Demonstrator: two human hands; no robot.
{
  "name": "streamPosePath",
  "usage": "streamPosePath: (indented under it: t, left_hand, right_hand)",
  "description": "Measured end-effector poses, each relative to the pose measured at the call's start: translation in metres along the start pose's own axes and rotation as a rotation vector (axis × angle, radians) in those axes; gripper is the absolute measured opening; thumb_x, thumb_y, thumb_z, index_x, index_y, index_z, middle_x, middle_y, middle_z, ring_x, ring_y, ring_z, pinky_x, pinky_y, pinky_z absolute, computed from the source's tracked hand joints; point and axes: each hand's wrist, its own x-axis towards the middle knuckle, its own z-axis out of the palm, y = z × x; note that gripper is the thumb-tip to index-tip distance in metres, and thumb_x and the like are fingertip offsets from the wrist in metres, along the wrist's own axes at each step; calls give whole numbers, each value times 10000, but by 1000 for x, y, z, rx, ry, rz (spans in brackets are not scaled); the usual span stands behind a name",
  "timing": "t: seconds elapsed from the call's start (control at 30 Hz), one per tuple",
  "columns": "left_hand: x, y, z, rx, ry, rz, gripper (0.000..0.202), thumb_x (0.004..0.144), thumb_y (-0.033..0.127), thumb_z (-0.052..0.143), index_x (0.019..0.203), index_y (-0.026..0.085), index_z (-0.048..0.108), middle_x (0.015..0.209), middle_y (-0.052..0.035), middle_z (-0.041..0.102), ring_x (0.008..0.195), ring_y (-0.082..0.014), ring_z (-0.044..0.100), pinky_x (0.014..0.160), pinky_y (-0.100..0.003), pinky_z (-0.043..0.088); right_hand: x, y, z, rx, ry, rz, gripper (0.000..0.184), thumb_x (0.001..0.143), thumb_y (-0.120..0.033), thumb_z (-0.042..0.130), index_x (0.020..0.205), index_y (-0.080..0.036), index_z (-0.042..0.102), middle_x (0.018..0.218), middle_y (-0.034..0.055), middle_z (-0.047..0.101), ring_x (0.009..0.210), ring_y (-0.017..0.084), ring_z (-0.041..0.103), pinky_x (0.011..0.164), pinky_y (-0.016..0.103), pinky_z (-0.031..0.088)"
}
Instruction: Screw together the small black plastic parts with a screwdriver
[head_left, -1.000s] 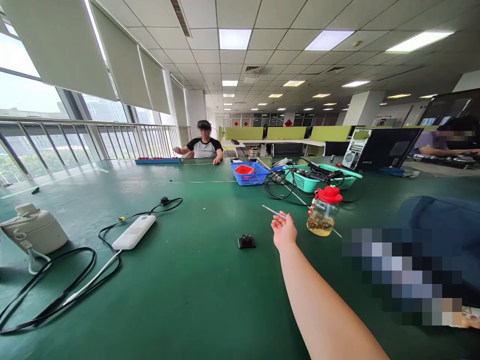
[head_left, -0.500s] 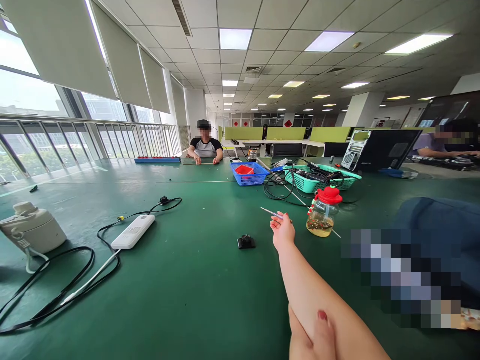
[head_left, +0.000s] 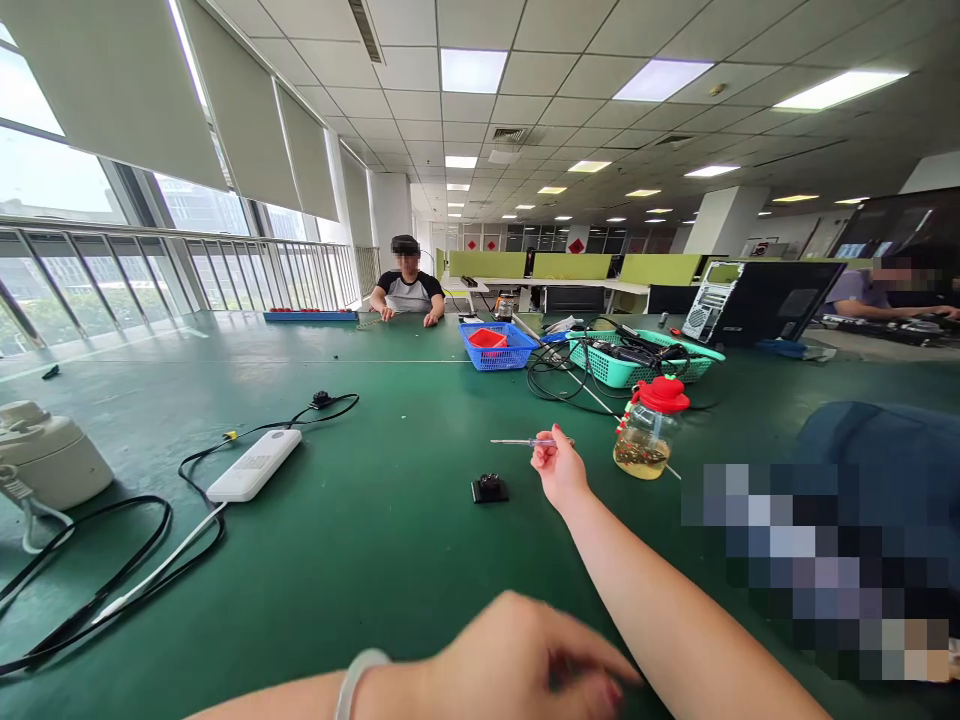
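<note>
My right hand (head_left: pixel 559 470) is stretched out over the green table (head_left: pixel 375 520) with its fingers pinched round a thin screwdriver (head_left: pixel 517 442), whose shaft points left. A small black part (head_left: pixel 490 488) lies on the table just left of that hand. A glass jar with a red lid (head_left: pixel 649 427) stands just right of it. My left hand (head_left: pixel 517 660) is low in the foreground, blurred by motion, with a bracelet on the wrist; its fingers look curled and I cannot see what, if anything, is in them.
A white power strip (head_left: pixel 253 464) with black cables (head_left: pixel 90 590) lies at the left, beside a white device (head_left: pixel 45 455). A blue basket (head_left: pixel 499 346) and a teal basket (head_left: pixel 637 355) of cables stand farther back. One person sits at the far end, another at the right.
The screwdriver has swung from pointing up-left to lying level, pointing left. My left hand has come up into view from the bottom edge and moved left. The view shifted slightly right.
</note>
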Motion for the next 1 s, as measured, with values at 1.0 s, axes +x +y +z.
streamPosePath:
  t: [1.0]
  left_hand:
    - [62, -73, -120, 836, 621, -83, 375, 824, 268, 604, 1199, 262, 612, 1121, -45, 691, 1126, -257, 527, 1005, -392, 422]
  right_hand:
    - [-59, -15, 25, -659, -222, -507, 428, 822, -484, 582, 510, -216, 460, 506, -35, 378, 506, 117, 344, 504, 262, 287]
